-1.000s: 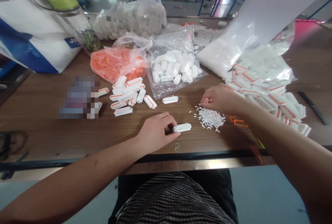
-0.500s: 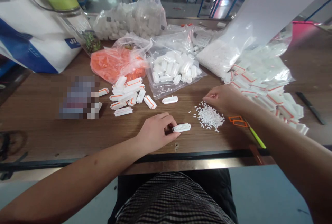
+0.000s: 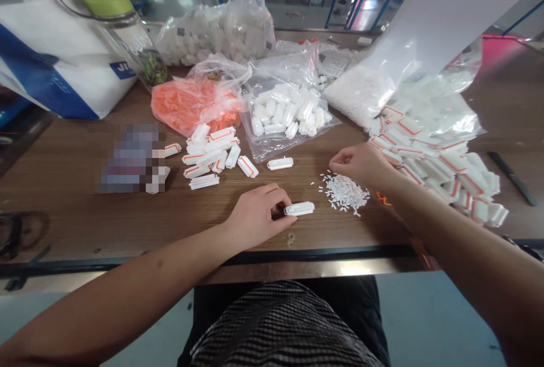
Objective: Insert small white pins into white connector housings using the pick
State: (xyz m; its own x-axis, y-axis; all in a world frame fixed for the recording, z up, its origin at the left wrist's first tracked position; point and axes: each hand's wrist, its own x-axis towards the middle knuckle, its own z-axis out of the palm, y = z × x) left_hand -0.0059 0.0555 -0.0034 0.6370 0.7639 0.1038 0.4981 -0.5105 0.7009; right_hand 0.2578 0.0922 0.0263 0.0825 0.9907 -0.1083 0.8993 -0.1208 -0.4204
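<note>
Between thumb and fingers, my left hand (image 3: 259, 211) grips one end of a white plastic housing (image 3: 301, 208) with rows of small holes in its upper face. My right hand (image 3: 352, 162) hovers at the far edge of a heap of tiny white pins (image 3: 346, 192), its fingertips pinched together. What they hold, if anything, is too small to make out. Another white housing (image 3: 280, 163) lies on the table beyond my left hand. Orange frames (image 3: 383, 198) lie beside the heap, partly covered by my right forearm.
White housings with orange edges (image 3: 208, 154) are piled at left, and a larger pile (image 3: 446, 169) lies at right. Behind stand bags of orange parts (image 3: 193, 103), white housings (image 3: 289, 109) and white granules (image 3: 361, 92). A bottle (image 3: 127, 33) stands back left; a dark blade-like tool (image 3: 512, 177) lies far right.
My right hand has shifted slightly left, and its forearm now covers the yellow-green tool and more of the orange frames. My left hand keeps its grip on the housing.
</note>
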